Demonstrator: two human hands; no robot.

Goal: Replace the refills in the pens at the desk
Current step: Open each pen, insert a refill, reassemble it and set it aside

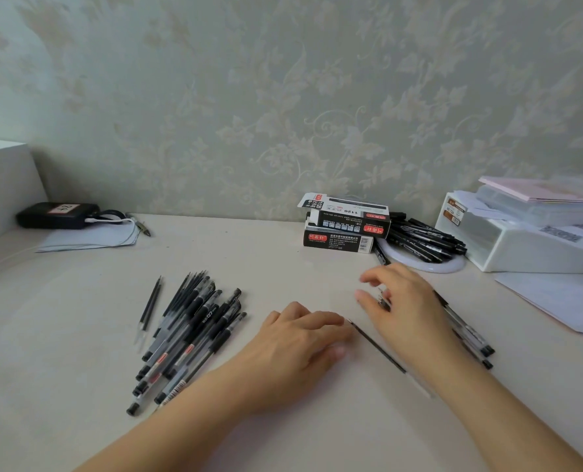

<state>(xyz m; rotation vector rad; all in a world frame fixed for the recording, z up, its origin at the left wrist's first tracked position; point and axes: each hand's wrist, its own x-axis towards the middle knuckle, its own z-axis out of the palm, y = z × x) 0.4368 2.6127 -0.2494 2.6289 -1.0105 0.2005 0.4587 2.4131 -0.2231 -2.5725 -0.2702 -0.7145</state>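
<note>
Head view: a bare refill (380,350) is seen lying slantwise on the worktop (79,335), its metal tip just at the fingertips of the left hand (297,342), which rests palm down with fingers loosely bent; whether the tip is actually pinched cannot be told. The right hand (399,301) is held just above, and a small dark, shiny piece, probably a pen tip or cap, appears to be pinched between its thumb and fingers. A few pens (467,335) are partly hidden under the right forearm. To the left a heap of pens (188,338) is spread, with a loose refill (150,306) beside it.

The step in hand is judged to be the middle of one swap: a pen has been taken apart and its refill laid out. Next, a barrel would need to be picked up and the refill slid in tip first, then the small piece screwed on; fine alignment of both hands is called for.

Open room is left in front of the hands and toward the near edge. Further back, two stacked boxes (346,224), a pile of black pens (423,240) on a white disc and a white tray (521,240) crowd the right rear, so reaches there should be kept low and short.
</note>
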